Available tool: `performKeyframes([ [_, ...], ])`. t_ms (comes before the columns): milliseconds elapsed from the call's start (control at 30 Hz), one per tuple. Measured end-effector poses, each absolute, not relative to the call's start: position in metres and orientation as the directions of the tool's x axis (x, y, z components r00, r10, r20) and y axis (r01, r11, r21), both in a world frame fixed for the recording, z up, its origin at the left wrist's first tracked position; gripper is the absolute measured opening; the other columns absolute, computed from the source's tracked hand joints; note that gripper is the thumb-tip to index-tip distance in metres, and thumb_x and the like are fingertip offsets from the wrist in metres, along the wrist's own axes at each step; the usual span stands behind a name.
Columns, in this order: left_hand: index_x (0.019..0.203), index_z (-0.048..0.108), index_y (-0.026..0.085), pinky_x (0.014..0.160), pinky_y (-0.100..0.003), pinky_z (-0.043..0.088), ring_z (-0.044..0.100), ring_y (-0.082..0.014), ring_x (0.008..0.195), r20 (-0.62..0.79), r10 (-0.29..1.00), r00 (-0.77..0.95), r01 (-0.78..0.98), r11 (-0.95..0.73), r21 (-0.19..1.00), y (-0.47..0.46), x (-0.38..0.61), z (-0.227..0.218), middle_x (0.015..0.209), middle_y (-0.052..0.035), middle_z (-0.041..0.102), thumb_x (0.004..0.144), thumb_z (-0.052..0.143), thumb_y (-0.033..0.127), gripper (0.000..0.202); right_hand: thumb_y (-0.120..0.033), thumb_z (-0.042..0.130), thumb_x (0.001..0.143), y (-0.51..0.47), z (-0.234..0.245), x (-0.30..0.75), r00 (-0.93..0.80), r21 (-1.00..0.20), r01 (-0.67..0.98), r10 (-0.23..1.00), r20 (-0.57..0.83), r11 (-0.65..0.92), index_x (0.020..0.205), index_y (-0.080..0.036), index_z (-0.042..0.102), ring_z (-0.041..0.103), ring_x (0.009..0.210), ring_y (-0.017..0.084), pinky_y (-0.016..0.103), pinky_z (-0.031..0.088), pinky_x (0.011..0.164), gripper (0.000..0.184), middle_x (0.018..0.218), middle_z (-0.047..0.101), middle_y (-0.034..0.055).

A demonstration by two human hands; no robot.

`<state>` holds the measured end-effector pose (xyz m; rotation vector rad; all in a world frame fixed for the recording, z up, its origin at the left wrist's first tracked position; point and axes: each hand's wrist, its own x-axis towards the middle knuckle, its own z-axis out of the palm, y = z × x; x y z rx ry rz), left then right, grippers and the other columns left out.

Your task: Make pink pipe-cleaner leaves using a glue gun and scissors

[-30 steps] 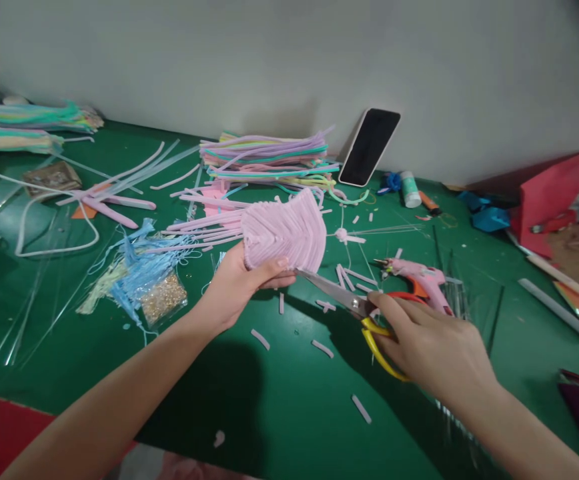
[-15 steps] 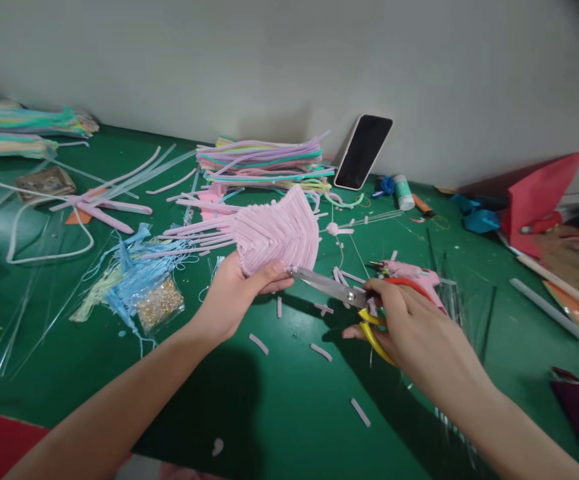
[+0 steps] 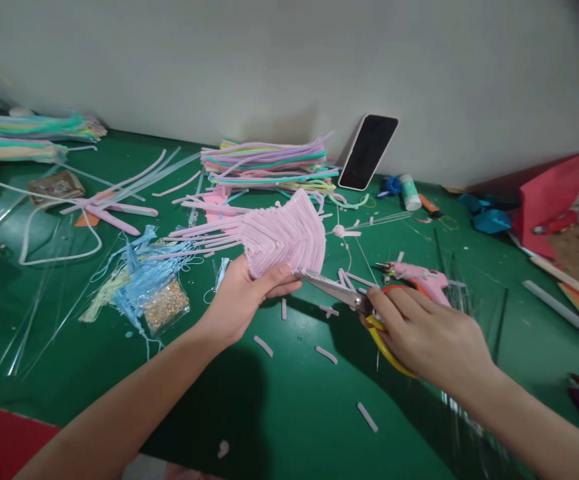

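Between the thumb and fingers of my left hand (image 3: 242, 293) is a pink fan-shaped piece made of pipe cleaners (image 3: 287, 233), gripped at its lower edge. My right hand (image 3: 419, 327) is wrapped round the handles of a pair of scissors (image 3: 337, 290), which are red and yellow. The blades point left, and their tips meet the lower edge of the pink piece beside my left thumb. Short cut bits of pipe cleaner (image 3: 326, 355) lie on the green table (image 3: 309, 407) below. Loose pink pipe cleaners (image 3: 204, 230) lie behind the piece, to its left.
A pink glue gun (image 3: 419, 277) lies beyond my right hand. Bundled pipe cleaners (image 3: 269, 160) and a phone (image 3: 368, 152) leaning on the wall are at the back. Blue tassels (image 3: 142, 273) and a bag of gold beads (image 3: 167, 307) sit left. Red paper (image 3: 544, 200) stands at right.
The scissors' handles have come closer together as my right hand's fingers closed. The whole view has shifted slightly, so things appear a little further right.
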<state>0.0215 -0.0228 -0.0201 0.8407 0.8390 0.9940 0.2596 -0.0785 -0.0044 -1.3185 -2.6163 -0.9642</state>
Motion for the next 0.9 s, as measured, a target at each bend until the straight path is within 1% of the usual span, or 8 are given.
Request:
performKeyframes([
  [67, 0.105, 0.068, 0.018, 0.088, -0.034, 0.057, 0.069, -0.0214, 0.094, -0.211, 0.927, 0.310, -0.354, 0.318, 0.879, -0.022, 0.021, -0.021, 0.107, -0.0064, 0.072, 0.077, 0.073, 0.027, 0.030, -0.023, 0.049, 0.091, -0.074, 0.000, 0.261, -0.670, 0.512, 0.713, 0.682, 0.295, 0.479, 0.072, -0.015, 0.062, 0.051, 0.056, 0.015, 0.030, 0.024, 0.053, 0.024, 0.058, 0.056, 0.0018],
  [200, 0.102, 0.069, 0.018, 0.086, -0.031, 0.058, 0.069, -0.0187, 0.090, -0.226, 0.924, 0.310, -0.373, 0.336, 0.865, -0.021, 0.020, -0.022, 0.102, -0.0044, 0.072, 0.078, 0.072, 0.025, 0.025, -0.030, 0.043, 0.095, -0.066, 0.006, 0.264, -0.713, 0.489, 0.683, 0.643, 0.282, 0.543, 0.069, -0.016, 0.060, 0.049, 0.050, 0.015, 0.030, 0.022, 0.052, 0.034, 0.053, 0.054, -0.0002],
  [300, 0.103, 0.068, 0.019, 0.084, -0.028, 0.058, 0.070, -0.0167, 0.089, -0.222, 0.920, 0.322, -0.387, 0.342, 0.856, -0.021, 0.020, -0.023, 0.101, -0.0034, 0.072, 0.079, 0.071, 0.023, 0.024, -0.026, 0.042, 0.095, -0.064, 0.007, 0.267, -0.732, 0.479, 0.665, 0.629, 0.263, 0.573, 0.068, -0.017, 0.058, 0.049, 0.047, 0.014, 0.030, 0.022, 0.051, 0.034, 0.050, 0.053, -0.0009],
  [433, 0.105, 0.067, 0.019, 0.085, -0.030, 0.058, 0.069, -0.0176, 0.090, -0.225, 0.921, 0.317, -0.389, 0.343, 0.855, -0.022, 0.021, -0.024, 0.103, -0.0046, 0.072, 0.078, 0.072, 0.022, 0.028, -0.021, 0.038, 0.095, -0.063, 0.007, 0.271, -0.732, 0.448, 0.667, 0.636, 0.244, 0.595, 0.069, -0.017, 0.058, 0.050, 0.044, 0.014, 0.030, 0.022, 0.049, 0.033, 0.049, 0.053, -0.0008],
  [633, 0.100, 0.068, 0.018, 0.087, -0.032, 0.057, 0.069, -0.0175, 0.088, -0.225, 0.920, 0.321, -0.377, 0.342, 0.860, -0.022, 0.021, -0.025, 0.097, -0.0034, 0.072, 0.077, 0.073, 0.023, 0.024, -0.023, 0.033, 0.095, -0.062, 0.008, 0.271, -0.713, 0.435, 0.686, 0.660, 0.237, 0.584, 0.067, -0.017, 0.059, 0.048, 0.041, 0.013, 0.030, 0.020, 0.046, 0.039, 0.047, 0.056, 0.0005],
  [700, 0.101, 0.068, 0.018, 0.085, -0.030, 0.057, 0.068, -0.0172, 0.090, -0.220, 0.921, 0.321, -0.372, 0.336, 0.865, -0.021, 0.021, -0.025, 0.101, -0.0036, 0.071, 0.078, 0.072, 0.023, 0.025, -0.027, 0.036, 0.096, -0.063, 0.009, 0.269, -0.719, 0.456, 0.679, 0.647, 0.254, 0.575, 0.068, -0.018, 0.059, 0.049, 0.043, 0.013, 0.030, 0.021, 0.048, 0.037, 0.048, 0.056, -0.0003],
  [800, 0.101, 0.068, 0.017, 0.081, -0.028, 0.058, 0.069, -0.0158, 0.085, -0.215, 0.934, 0.284, -0.364, 0.312, 0.877, -0.019, 0.020, -0.026, 0.098, -0.0037, 0.072, 0.078, 0.072, 0.024, 0.024, -0.036, 0.049, 0.092, -0.069, 0.012, 0.266, -0.683, 0.500, 0.714, 0.644, 0.345, 0.490, 0.071, -0.018, 0.060, 0.049, 0.046, 0.013, 0.028, 0.022, 0.048, 0.030, 0.049, 0.054, -0.0015],
  [900, 0.100, 0.068, 0.018, 0.083, -0.029, 0.057, 0.069, -0.0165, 0.085, -0.215, 0.949, 0.230, -0.377, 0.290, 0.879, -0.017, 0.019, -0.025, 0.097, -0.0033, 0.072, 0.076, 0.073, 0.023, 0.025, -0.044, 0.055, 0.088, -0.080, 0.014, 0.264, -0.629, 0.455, 0.766, 0.672, 0.391, 0.453, 0.074, -0.018, 0.060, 0.052, 0.050, 0.015, 0.027, 0.027, 0.050, 0.029, 0.052, 0.056, -0.0004],
])
